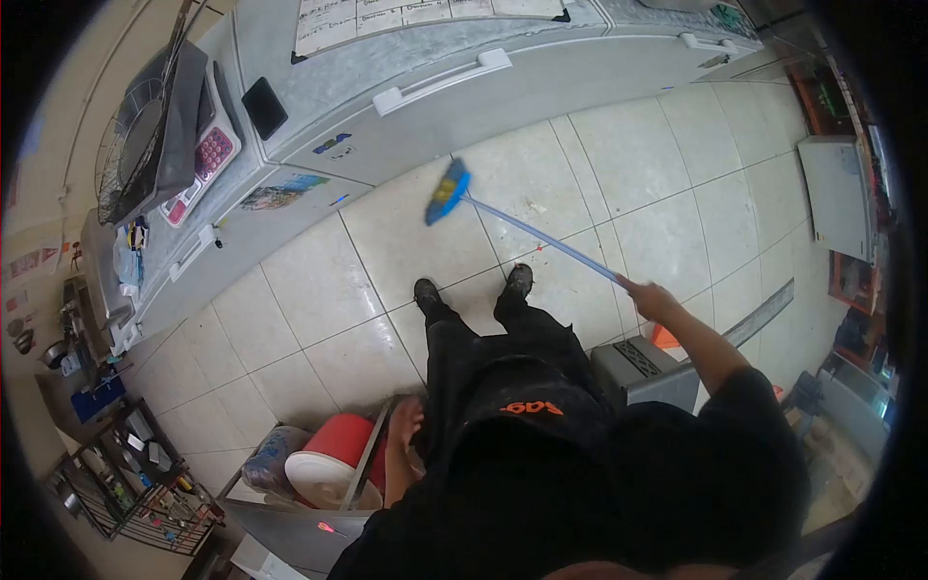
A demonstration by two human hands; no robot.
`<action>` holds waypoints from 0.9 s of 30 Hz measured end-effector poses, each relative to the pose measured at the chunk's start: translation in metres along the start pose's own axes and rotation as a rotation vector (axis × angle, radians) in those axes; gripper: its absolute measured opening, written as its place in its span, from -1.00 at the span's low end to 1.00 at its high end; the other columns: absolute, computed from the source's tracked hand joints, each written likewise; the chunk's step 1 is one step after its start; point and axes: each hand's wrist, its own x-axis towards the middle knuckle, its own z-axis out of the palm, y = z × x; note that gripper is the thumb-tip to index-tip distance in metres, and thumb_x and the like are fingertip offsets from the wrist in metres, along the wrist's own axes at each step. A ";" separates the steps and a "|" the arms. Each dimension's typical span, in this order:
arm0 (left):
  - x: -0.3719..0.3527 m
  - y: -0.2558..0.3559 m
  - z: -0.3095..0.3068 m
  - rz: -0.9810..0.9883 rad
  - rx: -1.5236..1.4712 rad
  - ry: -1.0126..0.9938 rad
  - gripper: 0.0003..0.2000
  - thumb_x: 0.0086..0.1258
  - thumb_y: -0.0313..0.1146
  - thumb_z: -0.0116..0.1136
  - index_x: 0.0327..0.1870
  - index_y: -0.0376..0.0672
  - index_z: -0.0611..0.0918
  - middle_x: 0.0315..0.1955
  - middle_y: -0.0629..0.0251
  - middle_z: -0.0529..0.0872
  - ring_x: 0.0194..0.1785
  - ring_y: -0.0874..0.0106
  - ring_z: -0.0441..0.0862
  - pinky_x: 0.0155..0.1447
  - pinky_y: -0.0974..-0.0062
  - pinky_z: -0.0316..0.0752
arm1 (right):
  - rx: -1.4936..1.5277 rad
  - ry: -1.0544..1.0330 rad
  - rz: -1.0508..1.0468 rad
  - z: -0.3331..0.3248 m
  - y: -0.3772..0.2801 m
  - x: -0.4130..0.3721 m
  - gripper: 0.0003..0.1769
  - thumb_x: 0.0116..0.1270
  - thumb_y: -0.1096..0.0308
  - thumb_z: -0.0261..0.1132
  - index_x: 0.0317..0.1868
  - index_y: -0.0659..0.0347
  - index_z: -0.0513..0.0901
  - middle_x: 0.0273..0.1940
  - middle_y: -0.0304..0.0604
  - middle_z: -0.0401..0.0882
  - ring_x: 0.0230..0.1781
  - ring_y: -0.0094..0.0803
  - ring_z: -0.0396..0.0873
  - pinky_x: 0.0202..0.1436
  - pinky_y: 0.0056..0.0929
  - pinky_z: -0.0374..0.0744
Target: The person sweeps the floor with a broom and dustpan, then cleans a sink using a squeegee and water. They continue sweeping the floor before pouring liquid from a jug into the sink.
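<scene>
My right hand (pixel 655 302) is wrapped round the end of a light blue broom handle (pixel 551 238). The handle slants up and left to a broom head (pixel 448 191) with blue and yellow bristles, which is over the floor tiles near the base of the grey freezers. Low at my left side, my left hand (pixel 406 421) hangs beside my dark trousers with its fingers apart and nothing in it. It is close to the metal edge of a unit holding a red container (pixel 338 441) with a white lid.
Grey chest freezers (pixel 541 77) run along the far side, with a black phone (pixel 264 108) and a whiteboard (pixel 406 19) on top. Small crumbs lie on the tiled floor (pixel 638 227). A grey box (pixel 633 362) stands by my right leg, and a black wire rack (pixel 135 483) is at lower left.
</scene>
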 end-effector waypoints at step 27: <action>-0.034 0.045 0.013 0.192 0.453 0.005 -0.64 0.51 -0.17 0.09 0.22 -0.15 0.60 -0.09 0.36 0.70 -0.15 0.50 0.63 -0.15 0.53 0.49 | 0.073 -0.054 -0.171 0.067 0.055 0.060 -0.14 0.35 0.49 -0.02 0.58 -0.48 0.03 -0.05 0.20 0.66 0.01 0.11 0.65 0.11 0.04 0.58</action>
